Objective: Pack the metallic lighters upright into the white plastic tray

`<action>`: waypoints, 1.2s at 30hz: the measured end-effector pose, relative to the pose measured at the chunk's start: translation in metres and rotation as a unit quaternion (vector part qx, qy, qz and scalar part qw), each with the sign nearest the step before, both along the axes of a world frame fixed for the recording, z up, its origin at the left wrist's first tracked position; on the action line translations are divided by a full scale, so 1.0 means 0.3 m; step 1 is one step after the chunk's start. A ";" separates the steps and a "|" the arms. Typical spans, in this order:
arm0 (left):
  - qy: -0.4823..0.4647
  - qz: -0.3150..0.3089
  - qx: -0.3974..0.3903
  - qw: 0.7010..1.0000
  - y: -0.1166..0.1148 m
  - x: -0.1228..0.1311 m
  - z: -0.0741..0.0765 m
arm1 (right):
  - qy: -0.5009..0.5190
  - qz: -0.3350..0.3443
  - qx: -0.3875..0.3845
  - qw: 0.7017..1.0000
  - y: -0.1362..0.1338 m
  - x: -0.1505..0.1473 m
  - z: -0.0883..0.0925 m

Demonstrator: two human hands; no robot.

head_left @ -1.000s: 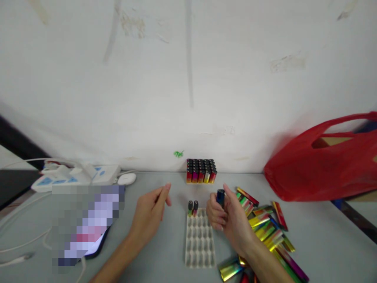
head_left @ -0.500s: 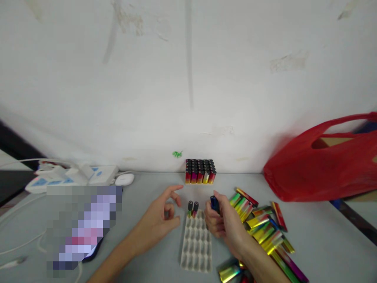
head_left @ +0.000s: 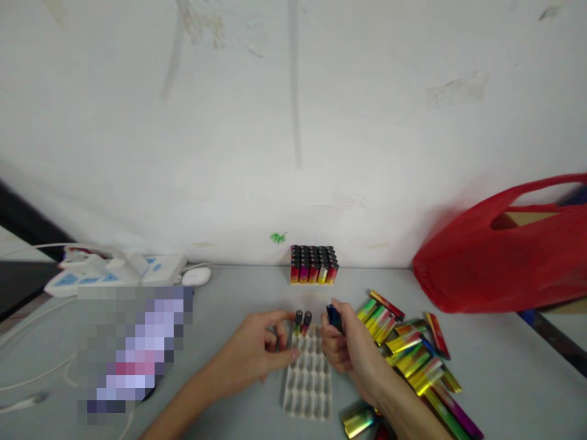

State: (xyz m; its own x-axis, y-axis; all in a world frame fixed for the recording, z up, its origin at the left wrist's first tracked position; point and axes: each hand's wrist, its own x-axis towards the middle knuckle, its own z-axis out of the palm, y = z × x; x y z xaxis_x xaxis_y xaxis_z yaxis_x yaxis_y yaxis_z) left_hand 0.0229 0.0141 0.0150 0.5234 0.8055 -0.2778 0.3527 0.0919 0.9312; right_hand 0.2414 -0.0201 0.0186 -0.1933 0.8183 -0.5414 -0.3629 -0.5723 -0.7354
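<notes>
My left hand is at the left edge of a pale moulded tray with rows of hollows. Its thumb and forefinger are apart, with the forefinger tip beside two black-topped batteries standing at the tray's far end. Whether that fingertip touches the nearer one I cannot tell. On the tray's right side, my right hand is closed around a dark blue battery, its upper end showing above the fist. Most of its body is hidden by the fingers.
A block of upright black-topped batteries stands by the wall. Shiny, multicoloured batteries lie loose at the right, partly under my forearm. A red bag sits behind them. At the left are a power strip, cables and a blurred-out phone-like object.
My left hand has moved right, bringing its forefinger up to the standing batteries and its thumb over the tray edge. My right hand keeps its hold on the blue battery, nearly still.
</notes>
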 end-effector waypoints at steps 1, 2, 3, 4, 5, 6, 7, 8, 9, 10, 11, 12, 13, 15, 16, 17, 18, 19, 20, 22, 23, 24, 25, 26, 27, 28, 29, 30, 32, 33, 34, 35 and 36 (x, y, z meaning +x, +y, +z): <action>0.001 -0.001 -0.003 1.000 0.000 -0.001 -0.005 | -0.004 0.001 -0.001 1.000 0.002 0.001 0.002; 0.003 -0.001 -0.005 1.000 0.000 -0.002 -0.009 | -0.008 0.004 -0.002 1.000 0.005 0.003 0.005; 0.007 -0.002 -0.009 1.000 0.000 -0.004 -0.013 | -0.011 0.009 -0.003 1.000 0.006 0.004 0.008; 0.013 -0.003 -0.015 1.000 -0.001 -0.005 -0.015 | -0.012 0.013 -0.005 1.000 0.008 0.005 0.010; 0.017 -0.005 -0.023 1.000 -0.001 -0.006 -0.016 | -0.013 0.017 -0.007 1.000 0.009 0.005 0.013; 0.019 -0.006 -0.030 0.999 -0.001 -0.006 -0.017 | -0.014 0.019 -0.008 1.000 0.009 0.005 0.015; 0.019 -0.006 -0.036 0.999 -0.002 -0.007 -0.016 | -0.015 0.020 -0.009 1.000 0.008 0.004 0.017; 0.016 -0.005 -0.039 0.999 -0.001 -0.007 -0.015 | -0.015 0.021 -0.008 1.000 0.006 0.003 0.020; 0.013 -0.005 -0.041 0.999 -0.001 -0.007 -0.015 | -0.015 0.021 -0.005 1.000 0.004 0.002 0.022; 0.009 -0.004 -0.043 0.999 -0.001 -0.007 -0.015 | -0.014 0.022 0.000 1.000 0.002 0.000 0.025; 0.005 -0.002 -0.044 0.999 0.000 -0.007 -0.016 | -0.013 0.023 0.006 1.000 0.000 -0.002 0.027; 0.002 -0.002 -0.045 0.999 0.001 -0.007 -0.018 | -0.012 0.022 0.012 1.000 -0.002 -0.003 0.029; -0.001 -0.004 -0.046 0.999 0.003 -0.008 -0.020 | -0.012 0.022 0.016 1.000 -0.003 -0.004 0.030; -0.007 -0.005 -0.047 0.999 0.005 -0.008 -0.026 | -0.012 0.019 0.016 1.000 -0.002 -0.005 0.029; -0.009 -0.004 -0.048 0.999 0.006 -0.009 -0.028 | -0.012 0.018 0.015 1.000 -0.001 -0.005 0.028; -0.012 -0.004 -0.050 0.999 0.006 -0.009 -0.029 | -0.012 0.019 0.015 1.000 0.000 -0.005 0.026; -0.015 -0.005 -0.051 0.999 0.006 -0.010 -0.030 | -0.011 0.020 0.016 1.000 0.001 -0.004 0.024; -0.018 -0.004 -0.052 0.998 0.007 -0.010 -0.029 | -0.008 0.023 0.017 1.000 0.001 -0.003 0.023; -0.020 -0.004 -0.054 0.998 0.006 -0.010 -0.029 | -0.005 0.025 0.020 0.999 0.002 -0.001 0.021; -0.022 -0.006 -0.055 0.998 0.006 -0.011 -0.027 | 0.006 0.031 0.025 0.999 0.001 0.002 0.021; -0.023 -0.007 -0.054 0.998 0.006 -0.012 -0.027 | 0.013 0.034 0.026 0.999 0.000 0.004 0.021; -0.024 -0.008 -0.054 0.998 0.006 -0.012 -0.027 | 0.018 0.038 0.026 0.999 -0.001 0.006 0.022; -0.024 -0.007 -0.053 0.998 0.006 -0.013 -0.028 | 0.022 0.042 0.025 0.999 -0.002 0.007 0.023; -0.024 -0.007 -0.053 0.998 0.006 -0.013 -0.029 | 0.020 0.047 0.023 0.998 -0.002 0.008 0.023; -0.024 -0.006 -0.054 0.998 0.007 -0.013 -0.030 | 0.013 0.050 0.021 0.998 -0.002 0.008 0.023; -0.025 -0.005 -0.054 0.998 0.008 -0.013 -0.030 | 0.003 0.050 0.019 0.999 -0.002 0.007 0.023; -0.025 -0.005 -0.056 0.998 0.009 -0.012 -0.030 | -0.010 0.047 0.018 0.999 -0.002 0.006 0.021; -0.025 -0.006 -0.056 0.998 0.010 -0.011 -0.029 | -0.022 0.042 0.017 0.999 -0.002 0.005 0.019; -0.024 -0.007 -0.058 0.998 0.012 -0.008 -0.024 | -0.040 0.030 0.016 0.999 -0.002 0.000 0.015; -0.022 -0.008 -0.060 0.998 0.013 -0.007 -0.022 | -0.047 0.023 0.017 0.999 -0.002 -0.002 0.014; -0.021 -0.008 -0.061 0.998 0.013 -0.007 -0.019 | -0.053 0.017 0.017 0.998 -0.002 -0.004 0.013; -0.021 -0.007 -0.062 0.998 0.012 -0.006 -0.018 | -0.059 0.011 0.017 0.998 -0.003 -0.007 0.013; -0.021 -0.007 -0.061 0.998 0.012 -0.006 -0.017 | -0.065 0.005 0.016 0.998 -0.004 -0.009 0.014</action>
